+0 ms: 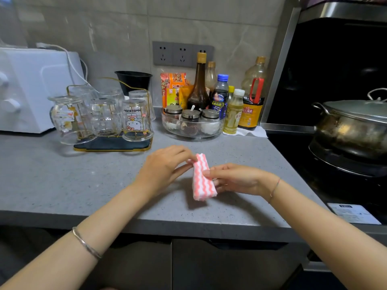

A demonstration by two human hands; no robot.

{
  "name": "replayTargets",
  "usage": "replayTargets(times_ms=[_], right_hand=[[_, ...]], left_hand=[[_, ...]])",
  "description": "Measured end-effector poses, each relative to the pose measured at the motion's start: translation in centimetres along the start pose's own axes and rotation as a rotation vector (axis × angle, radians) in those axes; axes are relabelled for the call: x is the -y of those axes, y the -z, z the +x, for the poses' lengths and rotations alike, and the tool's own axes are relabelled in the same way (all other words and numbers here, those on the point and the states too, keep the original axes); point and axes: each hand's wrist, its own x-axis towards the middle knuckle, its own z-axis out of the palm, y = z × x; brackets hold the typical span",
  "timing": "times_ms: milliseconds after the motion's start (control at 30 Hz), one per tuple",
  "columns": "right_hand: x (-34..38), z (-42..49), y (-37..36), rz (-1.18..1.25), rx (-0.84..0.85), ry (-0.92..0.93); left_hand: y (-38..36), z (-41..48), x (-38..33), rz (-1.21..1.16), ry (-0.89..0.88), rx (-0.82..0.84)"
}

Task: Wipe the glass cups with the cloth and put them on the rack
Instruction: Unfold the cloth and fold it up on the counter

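A folded cloth (202,178) with pink wavy stripes is held just above the grey counter (62,181). My left hand (165,166) pinches its far end. My right hand (234,177) holds its middle from the right, thumb on top. Several glass cups stand upside down on a gold wire rack (113,146) with a dark tray at the back left; one has a cartoon cat print (136,122), another (71,120) sits at the rack's left edge.
A white appliance (31,88) stands at the far left. Behind the cloth are a glass bowl of spice jars (192,124) and several bottles (199,86). To the right lies a black stove with a lidded metal pot (351,126).
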Motion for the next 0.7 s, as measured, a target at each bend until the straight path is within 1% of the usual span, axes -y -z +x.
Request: replayTargets(times_ms=[67,133,200,267,333,400,500,567,667,700], right_hand=[[0.2,0.6,-0.6,0.202,0.014,0.07],[0.7,1.3,-1.3,0.338,0.026,0.127],[1.3,2.4,-1.8,0.373,-0.036,0.147],[1.9,3.9,-2.2,0.347,-0.15,0.162],[2.3,5.5,-2.3,0.328,-0.307,0.165],[2.7,7.3,-2.1,0.34,-0.417,0.176],[4.5,10.8,-2.0,0.358,-0.468,0.194],[5.4,13.7,-1.8,0.359,-0.505,0.182],[5.8,17.7,-1.8,0.257,-0.604,0.149],[6.0,19.1,-2.0,0.215,-0.623,0.14]], left_hand=[[0.7,0.2,0.6,-0.029,0.026,-0.092],[1.2,0.4,1.4,-0.029,0.026,-0.158],[1.5,0.4,2.5,0.0,0.027,-0.173],[1.6,0.2,4.2,0.018,0.078,-0.154],[1.4,-0.8,5.8,0.033,0.194,-0.101],[1.2,-2.0,7.2,0.083,0.324,-0.023],[1.0,-3.7,8.7,0.093,0.498,0.066],[0.6,-4.3,9.3,0.09,0.563,0.123],[-0.1,-4.9,9.8,0.074,0.632,0.278],[-0.1,-5.0,10.4,0.068,0.661,0.306]])
